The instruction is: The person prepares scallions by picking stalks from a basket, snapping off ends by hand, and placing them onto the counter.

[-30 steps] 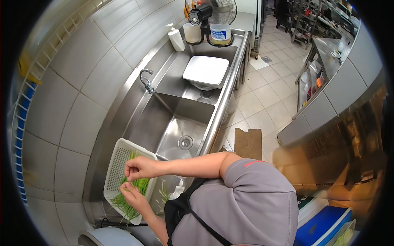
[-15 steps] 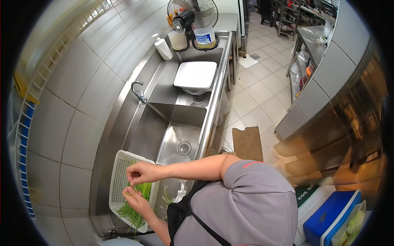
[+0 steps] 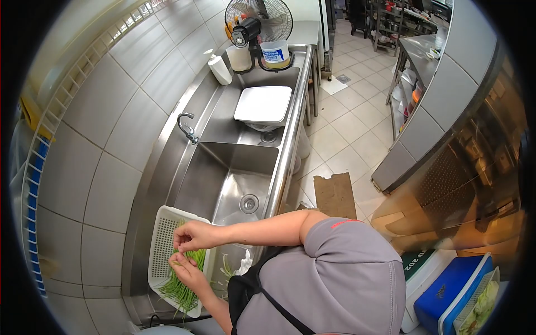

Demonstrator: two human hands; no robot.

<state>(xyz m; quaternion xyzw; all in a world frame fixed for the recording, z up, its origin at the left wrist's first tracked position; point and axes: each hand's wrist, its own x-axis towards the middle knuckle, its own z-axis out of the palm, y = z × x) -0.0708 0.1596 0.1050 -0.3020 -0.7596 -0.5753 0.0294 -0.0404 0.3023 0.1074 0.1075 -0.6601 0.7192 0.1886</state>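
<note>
A white perforated basket (image 3: 162, 237) sits on the sink's drainboard with a heap of long, thin green stalks (image 3: 181, 291) like chives or spring onions. My right hand (image 3: 196, 235) is over the basket, thumb and fingertips pinched together. Just below it, my left hand (image 3: 188, 270) is palm up with its fingers curled and thumb pressed in, close to the right fingertips. Whatever lies between the fingers is too small to make out against the stalks. Some pale stalk ends (image 3: 226, 268) and a crumpled white bag (image 3: 244, 263) lie right of the basket.
Beyond the basket is a steel sink basin (image 3: 226, 192) with a tap (image 3: 188, 129). The far basin holds a white-lidded container (image 3: 263, 104). A pump bottle (image 3: 220, 69) and fan (image 3: 258, 25) stand behind. Cardboard (image 3: 334, 195) lies on the floor; a blue crate (image 3: 446, 296) is behind me.
My left fingers have shifted slightly, curling in closer beneath the right fingertips. The right hand stays pinched in nearly the same place. The camera view has moved a little.
</note>
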